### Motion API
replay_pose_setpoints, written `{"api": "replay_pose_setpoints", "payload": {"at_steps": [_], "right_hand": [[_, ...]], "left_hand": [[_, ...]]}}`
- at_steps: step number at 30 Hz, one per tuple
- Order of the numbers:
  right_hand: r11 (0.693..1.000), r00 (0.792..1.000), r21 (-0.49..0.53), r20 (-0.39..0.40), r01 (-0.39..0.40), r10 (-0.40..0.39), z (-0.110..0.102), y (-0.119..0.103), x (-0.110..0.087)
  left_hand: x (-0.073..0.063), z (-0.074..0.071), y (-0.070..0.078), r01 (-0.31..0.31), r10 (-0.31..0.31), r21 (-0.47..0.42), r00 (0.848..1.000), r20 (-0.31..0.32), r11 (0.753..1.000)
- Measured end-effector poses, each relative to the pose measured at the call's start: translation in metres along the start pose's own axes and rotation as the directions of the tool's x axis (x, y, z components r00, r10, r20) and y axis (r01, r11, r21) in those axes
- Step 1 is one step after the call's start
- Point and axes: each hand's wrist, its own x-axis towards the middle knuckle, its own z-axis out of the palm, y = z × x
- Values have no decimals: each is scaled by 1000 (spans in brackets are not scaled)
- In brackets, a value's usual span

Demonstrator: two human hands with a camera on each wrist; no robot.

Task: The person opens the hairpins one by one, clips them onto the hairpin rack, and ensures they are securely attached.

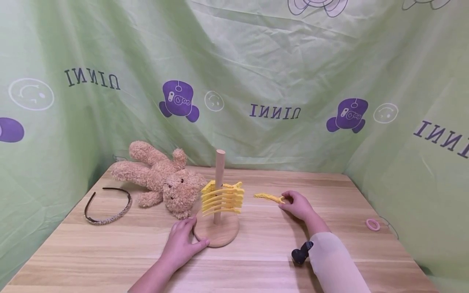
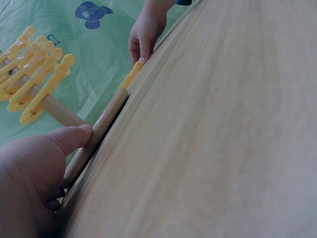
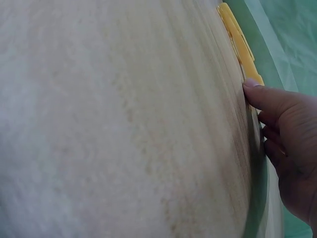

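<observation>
A wooden stand has a round base (image 1: 225,236) and an upright post (image 1: 220,167). Several slim yellow plastic pieces (image 1: 222,200) with rounded knobs are stacked around the post, spaced above the base. My left hand (image 1: 180,242) holds the base by its near left edge; in the left wrist view the thumb (image 2: 74,137) lies over the rim. Right of the stand, my right hand (image 1: 298,205) pinches one end of another yellow plastic piece (image 1: 268,197) at the tabletop. That piece (image 3: 237,42) extends beyond the thumb in the right wrist view.
Behind the left hand lies a plush bear (image 1: 157,175), close to the stand. A dark headband with a sparkly band (image 1: 110,219) is at the left. Toward the right edge of the table (image 1: 348,195) lies a pink ring (image 1: 372,224). A green printed curtain (image 1: 256,73) surrounds the table.
</observation>
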Motion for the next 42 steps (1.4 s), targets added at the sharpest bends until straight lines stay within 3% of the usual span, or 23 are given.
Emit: {"api": "replay_pose_setpoints", "payload": {"at_steps": [11,22,31,42], "right_hand": [[995,998,102,-61,3,3,-2,2,-9],[964,996,266,-86,-5,29,-18,-7,-22],[940,993,327,-96,95,-67,-44,-45,-40],[929,968,288,-157,234,-196,-65,-79,-56]], "left_hand": [[0,0,-1,0,0,-4,1000,-2,1000],[0,1,-1,-1,1,0,1000,-1,1000],[0,1,-1,-4,4,-2,1000,-1,1000],[0,0,-1,-3,3,1,1000,0,1000]]}}
